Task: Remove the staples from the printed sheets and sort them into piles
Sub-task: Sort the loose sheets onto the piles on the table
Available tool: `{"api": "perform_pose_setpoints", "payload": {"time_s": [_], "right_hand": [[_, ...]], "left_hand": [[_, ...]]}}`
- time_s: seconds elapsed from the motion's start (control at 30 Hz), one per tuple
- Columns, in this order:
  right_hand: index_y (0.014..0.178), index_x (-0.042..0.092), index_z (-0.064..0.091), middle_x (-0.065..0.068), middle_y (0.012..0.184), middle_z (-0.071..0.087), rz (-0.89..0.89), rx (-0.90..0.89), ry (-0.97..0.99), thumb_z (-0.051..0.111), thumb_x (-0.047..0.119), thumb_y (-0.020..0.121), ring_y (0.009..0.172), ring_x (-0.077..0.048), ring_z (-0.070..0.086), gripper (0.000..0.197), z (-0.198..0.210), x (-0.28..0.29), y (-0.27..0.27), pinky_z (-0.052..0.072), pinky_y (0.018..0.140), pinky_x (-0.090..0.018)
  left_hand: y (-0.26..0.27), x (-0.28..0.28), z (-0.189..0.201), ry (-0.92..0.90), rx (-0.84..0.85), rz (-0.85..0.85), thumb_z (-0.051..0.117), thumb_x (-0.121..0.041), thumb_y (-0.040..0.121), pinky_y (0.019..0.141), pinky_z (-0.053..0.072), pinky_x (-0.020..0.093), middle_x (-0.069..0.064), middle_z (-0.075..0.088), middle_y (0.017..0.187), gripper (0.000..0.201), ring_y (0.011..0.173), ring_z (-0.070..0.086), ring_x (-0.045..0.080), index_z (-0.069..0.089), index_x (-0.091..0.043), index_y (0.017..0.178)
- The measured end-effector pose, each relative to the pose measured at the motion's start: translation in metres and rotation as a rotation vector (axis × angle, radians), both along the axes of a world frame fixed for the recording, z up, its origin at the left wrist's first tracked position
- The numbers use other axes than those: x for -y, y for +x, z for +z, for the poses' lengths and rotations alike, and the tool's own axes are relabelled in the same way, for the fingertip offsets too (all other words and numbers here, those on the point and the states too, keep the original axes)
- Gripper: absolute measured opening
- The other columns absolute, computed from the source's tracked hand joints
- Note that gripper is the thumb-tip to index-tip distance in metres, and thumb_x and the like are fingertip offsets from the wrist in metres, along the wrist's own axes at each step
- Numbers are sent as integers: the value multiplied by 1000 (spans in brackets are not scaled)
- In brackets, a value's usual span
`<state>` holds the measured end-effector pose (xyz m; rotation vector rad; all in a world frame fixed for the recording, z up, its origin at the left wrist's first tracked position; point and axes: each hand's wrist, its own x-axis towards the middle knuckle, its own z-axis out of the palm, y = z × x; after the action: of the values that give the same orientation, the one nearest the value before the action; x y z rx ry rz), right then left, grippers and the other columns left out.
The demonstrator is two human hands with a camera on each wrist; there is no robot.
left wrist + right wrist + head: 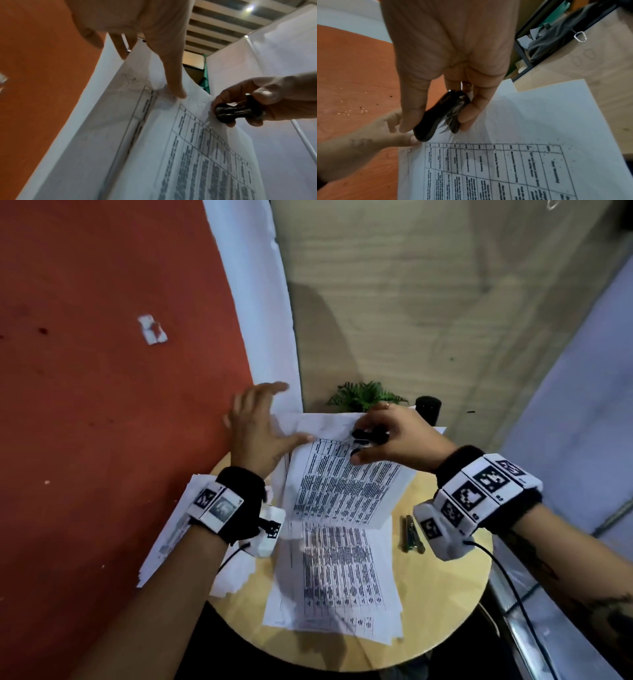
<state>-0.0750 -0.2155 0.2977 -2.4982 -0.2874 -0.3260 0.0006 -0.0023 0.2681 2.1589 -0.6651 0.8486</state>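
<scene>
My right hand [394, 436] grips the staple remover [440, 116], claws apparently at the sheets [346, 487]' top corner, just right of my spread, flat left hand [260, 433]

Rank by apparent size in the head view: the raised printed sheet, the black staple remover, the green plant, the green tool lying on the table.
1. Raised printed sheet, clearly largest.
2. Green plant.
3. Green tool.
4. Black staple remover, mostly hidden in the right hand, so its rank is unsure.

Bare surface [442, 594] lay open at the right, save a small tool [412, 534]; paper piles [335, 573] filled the middle and left, a plant [364, 396] behind.
</scene>
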Motion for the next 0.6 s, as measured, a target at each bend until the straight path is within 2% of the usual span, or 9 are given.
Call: {"api": "perform_pose_setpoints", "payload": {"time_s": [0.1, 0.17, 0.23, 0.27, 0.3, 0.37, 0.47, 0.53, 0.6], "right_hand": [[96, 3, 69, -13, 98, 60, 12, -7, 19, 86, 26, 60, 87, -25, 59, 46, 10, -3, -6, 47, 78, -35], [98, 4, 68, -13, 99, 58, 11, -9, 49, 86, 25, 60, 89, -25, 58, 47, 12, -4, -7, 48, 79, -35], [99, 7, 68, -10, 97, 57, 2, 5, 82, 86, 25, 59, 89, -23, 57, 47, 12, -4, -8, 46, 77, -29], [98, 8, 68, -9, 96, 57, -9, 15, 108, 86, 25, 59, 90, -23, 57, 46, 11, -5, -9, 45, 75, -27], [98, 10, 68, -8, 96, 57, -18, 22, 138, 86, 24, 58, 90, -22, 56, 46, 11, -5, -9, 44, 75, -25], [95, 13, 67, -11, 96, 58, -25, 29, 195, 87, 23, 58, 91, -22, 56, 43, 10, -6, -11, 43, 77, -26], [92, 16, 66, -12, 97, 59, 4, 39, 256, 87, 21, 57, 87, -18, 55, 41, 15, -10, -13, 43, 76, -22], [91, 17, 66, -10, 95, 58, 17, 33, 270, 87, 20, 57, 85, -16, 55, 40, 19, -12, -14, 43, 75, -19], [91, 17, 66, -11, 95, 57, 33, 19, 275, 87, 24, 56, 88, -21, 58, 41, 23, -12, -14, 45, 79, -24]], "left_hand": [[0, 2, 22, 278, -151, 7, 79, -53, 60, 78, 19, 30, 0, 68, 100, 51, 106, 53, 21, 69, -29, 104], [5, 5, 28, 283, -277, -85, 77, -58, 59, 81, 33, 34, 6, 72, 90, 48, 95, 63, 24, 73, -25, 95], [1, 5, 30, 131, -415, -221, 74, -62, 52, 74, 48, 38, 10, 70, 78, 52, 78, 65, 24, 74, -23, 87], [-1, 6, 30, -8, -464, -253, 78, -57, 51, 74, 51, 37, 9, 69, 79, 49, 78, 63, 20, 73, -25, 87], [-3, 5, 29, -166, -499, -274, 85, -46, 50, 79, 51, 33, 5, 68, 87, 46, 86, 61, 18, 71, -28, 90], [-7, 4, 30, -415, -535, -272, 92, -24, 46, 91, 46, 29, -5, 60, 102, 64, 105, 54, 15, 63, -26, 103], [-14, 2, 34, -465, -642, -295, 90, -36, 36, 97, 47, 36, -6, 62, 100, 65, 105, 56, 16, 65, -27, 95], [-20, 1, 36, -463, -668, -326, 90, -43, 36, 96, 50, 47, 8, 69, 100, 70, 98, 63, 24, 70, -13, 96], [-24, 2, 41, -474, -660, -316, 92, -38, 45, 99, 47, 50, 17, 67, 107, 72, 104, 62, 31, 64, -2, 101]]}}
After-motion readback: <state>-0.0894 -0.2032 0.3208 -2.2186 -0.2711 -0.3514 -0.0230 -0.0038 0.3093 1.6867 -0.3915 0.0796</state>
